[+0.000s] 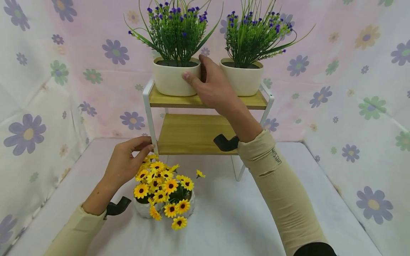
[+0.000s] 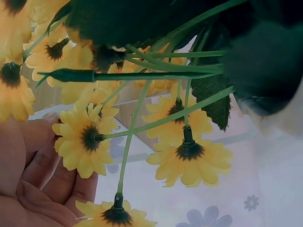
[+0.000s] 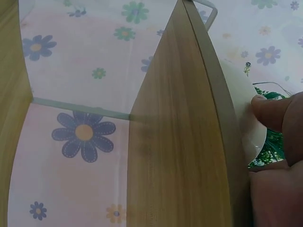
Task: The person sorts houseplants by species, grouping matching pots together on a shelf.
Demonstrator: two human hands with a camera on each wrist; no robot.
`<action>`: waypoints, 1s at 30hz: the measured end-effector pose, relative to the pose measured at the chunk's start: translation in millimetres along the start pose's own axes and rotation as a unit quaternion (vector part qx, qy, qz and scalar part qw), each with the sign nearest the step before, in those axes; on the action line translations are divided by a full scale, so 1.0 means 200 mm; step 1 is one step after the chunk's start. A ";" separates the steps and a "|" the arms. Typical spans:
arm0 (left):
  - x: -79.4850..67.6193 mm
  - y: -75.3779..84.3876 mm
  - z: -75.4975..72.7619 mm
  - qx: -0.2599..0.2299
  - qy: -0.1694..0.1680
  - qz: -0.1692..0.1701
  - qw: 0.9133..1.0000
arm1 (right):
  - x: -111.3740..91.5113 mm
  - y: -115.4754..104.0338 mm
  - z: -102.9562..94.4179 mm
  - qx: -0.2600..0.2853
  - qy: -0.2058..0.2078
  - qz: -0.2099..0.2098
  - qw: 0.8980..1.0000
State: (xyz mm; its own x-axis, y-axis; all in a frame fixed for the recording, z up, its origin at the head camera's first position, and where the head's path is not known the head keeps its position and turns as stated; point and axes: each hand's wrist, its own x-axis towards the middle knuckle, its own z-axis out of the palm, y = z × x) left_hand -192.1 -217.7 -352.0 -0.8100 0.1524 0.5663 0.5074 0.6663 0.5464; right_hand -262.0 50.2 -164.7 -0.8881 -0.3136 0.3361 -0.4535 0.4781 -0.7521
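A cream oval pot (image 1: 176,80) of purple flowers sits on the upper board of a small two-tier shelf (image 1: 205,103). My right hand (image 1: 217,83) grips this pot's right end, thumb on its front and fingers by the rim; the right wrist view shows the thumb (image 3: 267,111) against the pale pot. My left hand (image 1: 125,160) pinches the shelf's white left front post with thumb and fingers. Its fingertips are partly hidden behind flowers in the left wrist view. Just below that hand stand yellow daisies (image 1: 160,185) in whitish pots (image 1: 142,209).
A second cream pot (image 1: 245,80) of purple flowers stands at the right of the upper board, close behind my right hand. The shelf's lower board (image 1: 192,135) is bare wood. Flower-print cloth (image 1: 320,71) rises behind and beside the white tabletop (image 1: 217,213).
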 end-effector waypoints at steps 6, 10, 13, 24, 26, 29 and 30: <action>-0.01 0.00 0.00 0.004 -0.001 -0.003 1.000 | -0.05 0.02 0.00 0.026 0.002 -0.034 0.999; 0.00 0.00 0.00 0.007 0.000 -0.001 1.000 | -0.10 0.04 -0.01 0.056 0.002 -0.050 0.997; 0.00 0.00 0.00 0.007 0.000 0.002 1.000 | -0.16 0.05 -0.01 0.064 0.001 -0.059 0.996; 0.00 -0.01 0.01 -0.002 0.002 0.006 1.000 | -0.38 0.09 -0.02 0.081 0.029 -0.109 0.990; 0.00 -0.01 0.01 -0.004 0.003 0.006 1.000 | -0.41 0.10 -0.02 0.093 0.035 -0.123 0.987; 0.00 -0.01 0.01 -0.004 0.004 0.004 1.000 | -0.46 0.12 -0.01 0.106 0.046 -0.147 0.982; 0.00 -0.01 0.01 -0.004 0.003 0.004 1.000 | -0.48 0.13 -0.01 0.109 0.049 -0.156 0.980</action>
State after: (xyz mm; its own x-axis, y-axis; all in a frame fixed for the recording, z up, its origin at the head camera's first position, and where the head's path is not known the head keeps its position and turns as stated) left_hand -193.0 -218.1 -354.0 -0.8037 0.1531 0.5750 0.5166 0.6592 0.5464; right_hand -189.5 94.2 -215.5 -0.7158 -0.3320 0.6144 -0.6877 0.1819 -0.7029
